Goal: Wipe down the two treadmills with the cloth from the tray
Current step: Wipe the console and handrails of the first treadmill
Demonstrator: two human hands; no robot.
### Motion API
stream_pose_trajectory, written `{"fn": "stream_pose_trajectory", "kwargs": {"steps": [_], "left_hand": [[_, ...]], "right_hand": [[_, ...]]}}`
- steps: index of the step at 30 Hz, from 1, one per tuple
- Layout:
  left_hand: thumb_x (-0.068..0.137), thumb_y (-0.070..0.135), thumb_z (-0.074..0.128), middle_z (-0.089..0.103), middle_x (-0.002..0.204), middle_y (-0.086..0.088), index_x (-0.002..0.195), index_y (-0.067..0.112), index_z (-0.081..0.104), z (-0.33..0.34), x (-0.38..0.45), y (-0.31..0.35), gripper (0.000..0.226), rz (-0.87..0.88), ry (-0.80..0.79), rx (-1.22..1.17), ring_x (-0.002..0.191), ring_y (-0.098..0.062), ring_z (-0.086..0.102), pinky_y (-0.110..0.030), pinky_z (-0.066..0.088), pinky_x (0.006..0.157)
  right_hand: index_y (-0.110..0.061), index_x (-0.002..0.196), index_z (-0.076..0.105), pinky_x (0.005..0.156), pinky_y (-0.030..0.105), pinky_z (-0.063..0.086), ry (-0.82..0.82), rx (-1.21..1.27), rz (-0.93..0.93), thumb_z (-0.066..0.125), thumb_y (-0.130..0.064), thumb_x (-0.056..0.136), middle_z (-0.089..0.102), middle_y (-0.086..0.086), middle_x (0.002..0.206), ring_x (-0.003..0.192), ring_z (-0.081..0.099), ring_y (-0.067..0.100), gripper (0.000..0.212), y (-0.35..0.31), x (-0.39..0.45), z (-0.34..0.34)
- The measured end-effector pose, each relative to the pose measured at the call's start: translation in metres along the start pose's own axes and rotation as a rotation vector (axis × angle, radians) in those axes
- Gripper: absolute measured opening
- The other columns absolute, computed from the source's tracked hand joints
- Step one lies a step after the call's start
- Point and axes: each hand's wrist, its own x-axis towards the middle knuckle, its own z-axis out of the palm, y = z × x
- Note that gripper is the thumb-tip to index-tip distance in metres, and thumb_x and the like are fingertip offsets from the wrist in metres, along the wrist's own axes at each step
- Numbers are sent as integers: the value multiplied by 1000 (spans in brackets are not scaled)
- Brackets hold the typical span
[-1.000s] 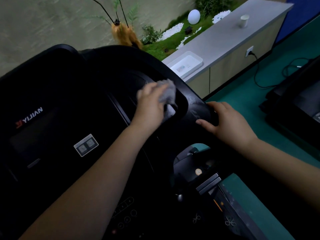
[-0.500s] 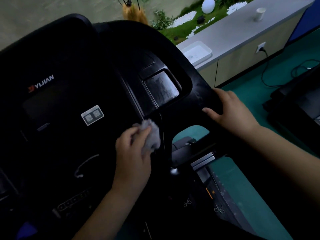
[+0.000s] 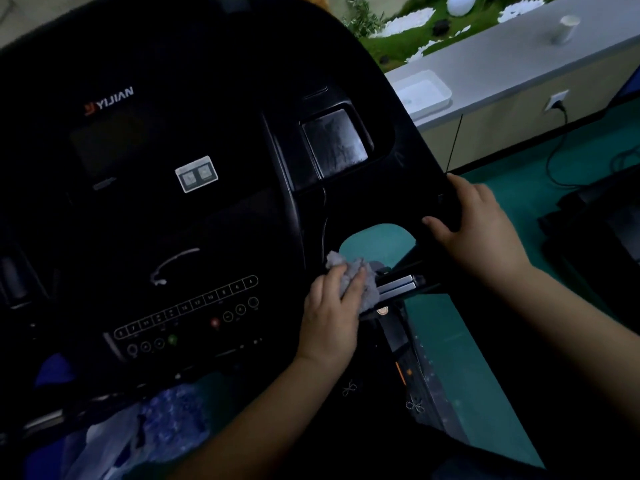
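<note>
grey cloth (image 3: 360, 282) sits bunched under my left hand (image 3: 329, 317), fingers curled over it and pressing it against the lower right part of the black treadmill console (image 3: 207, 216), right where the console meets the handlebar (image 3: 398, 287) with its silver strip. my right hand (image 3: 481, 230) grips the right edge of the console frame, thumb hooked under through the opening, fingers wrapped over the outer rim. both forearms come up from the bottom of the view, and the left one covers part of the dark deck below.

on the console face, up and left of the cloth, are a row of numbered buttons (image 3: 187, 306), a red button and a green one, a small white sticker (image 3: 196, 173) and the brand lettering (image 3: 109, 98) near the top. a recessed pocket (image 3: 334, 143) at the upper right of the console looks streaked and dull. something blue and patterned (image 3: 166, 417), maybe a bag, lies at the bottom left; i cannot tell what it is.

beyond the console, a grey counter (image 3: 512, 60) runs along the wall. the white tray (image 3: 424, 93) rests on its near end, and a pale cup (image 3: 566, 27) stands farther along. a wall socket (image 3: 557, 100) with a black cable (image 3: 554, 168) is on the cabinet front, the cable trailing onto the green floor (image 3: 512, 188). behind the counter is a strip of greenery with a white ball (image 3: 460, 3). the second treadmill (image 3: 599, 230) is a dark shape at the right edge, well apart from the cloth.
</note>
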Motion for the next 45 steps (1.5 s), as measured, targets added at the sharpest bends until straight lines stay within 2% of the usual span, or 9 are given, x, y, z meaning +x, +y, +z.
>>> {"fn": "stream_pose_trajectory", "kwargs": {"steps": [7,11,15,20,25,32,37,43,45], "left_hand": [[72,12,74,43,130,-8,134,24,55,-30,-60,-63,66,66,15,208,102,-26,44,-38,51,82],[88,54,55,53,112,2,115,30,62,-49,-98,-96,36,-290,120,212,105,-15,53,-32,48,89],[80,-10,59,46,122,-24,136,8,50,-80,-132,-136,60,-616,371,103,107,-37,45,-40,39,94],[83,-7,59,35,134,-30,139,-1,42,-87,-156,-159,58,-847,571,-16,118,-41,37,-44,34,104],[87,14,63,27,142,-25,144,13,35,-55,-148,-156,63,-836,508,-137,122,-40,34,-44,35,106],[79,26,60,31,140,-10,141,29,43,-35,-117,-115,64,-499,361,-135,120,-31,31,-45,38,101],[72,5,68,30,134,-6,139,28,46,-43,-128,-145,73,-383,346,-66,113,-30,34,-42,42,96],[75,-10,57,27,143,-14,144,26,38,-54,-171,-177,80,-659,480,-92,127,-36,29,-30,25,105],[86,1,56,32,141,8,137,32,46,-36,-168,-167,61,-630,485,-104,129,-18,34,-18,30,105]], "right_hand": [[-12,140,39,97,48,41,17,-61,-60,69,-27,81,47,21,127,117,45,40,68,-4,0,1],[-11,132,52,102,42,37,113,-55,-262,70,-18,78,47,17,128,118,44,36,57,-21,-14,7],[-9,120,59,98,28,37,-35,55,-419,72,-16,78,54,11,114,107,54,29,44,-56,-46,40],[1,125,52,99,37,41,-141,40,-344,70,-39,81,54,18,118,110,52,32,62,-90,-82,102],[11,122,50,82,48,47,-122,-162,-216,42,-63,81,59,28,107,96,59,44,85,-92,-88,135],[6,128,47,90,49,40,-84,-192,-222,37,-64,82,56,27,113,105,54,44,84,-89,-89,138],[5,129,47,93,50,38,-86,-183,-221,36,-68,77,55,27,120,111,52,43,90,-91,-88,137],[3,133,44,94,47,37,-113,-196,-204,46,-76,75,56,25,119,112,53,42,98,-92,-86,135],[3,134,43,94,47,36,-128,-208,-213,52,-70,79,57,25,119,113,53,42,92,-91,-85,135]]}}
